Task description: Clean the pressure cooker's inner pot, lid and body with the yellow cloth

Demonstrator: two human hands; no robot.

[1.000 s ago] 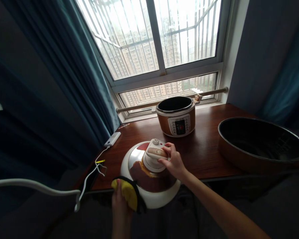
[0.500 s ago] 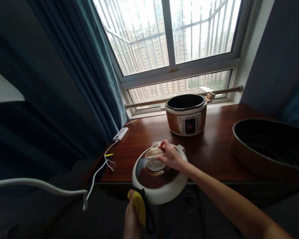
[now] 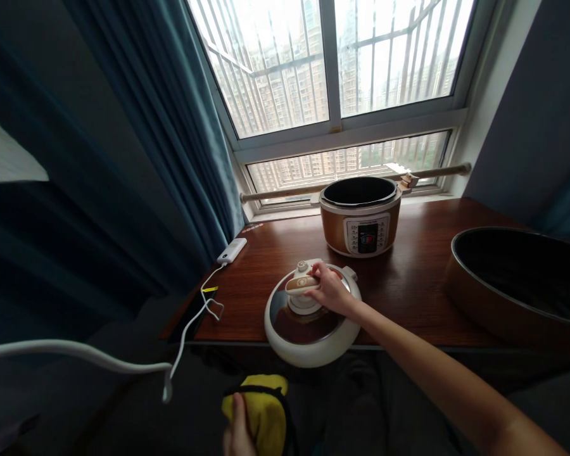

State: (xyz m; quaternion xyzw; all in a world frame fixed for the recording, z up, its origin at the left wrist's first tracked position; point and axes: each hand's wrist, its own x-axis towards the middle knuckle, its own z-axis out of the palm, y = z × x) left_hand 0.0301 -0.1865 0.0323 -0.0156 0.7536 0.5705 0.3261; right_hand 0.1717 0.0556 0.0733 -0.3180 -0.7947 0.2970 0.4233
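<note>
My right hand (image 3: 332,291) grips the tan-and-white handle of a pressure cooker lid (image 3: 292,345), a round white-rimmed piece with a shiny dark top. The lid overhangs the table's front edge. Below and left of it, my left hand (image 3: 240,430) is closed on a yellow cloth (image 3: 268,415) with black edging, a little apart from the lid. Behind the lid stands the cooker body (image 3: 331,231), gold-brown with a button panel, its top open and dark inside.
At the right of the wooden table (image 3: 266,266) sits a large dark pot (image 3: 479,294). A white power bank (image 3: 232,251) with a white cable (image 3: 190,323) lies at the left, beside the blue curtain (image 3: 171,158). A barred window (image 3: 332,82) rises behind the table.
My left hand has drawn the yellow cloth down, off the lid's rim, and more of the cloth shows. The lid has shifted slightly up and right in view, still under my right hand.
</note>
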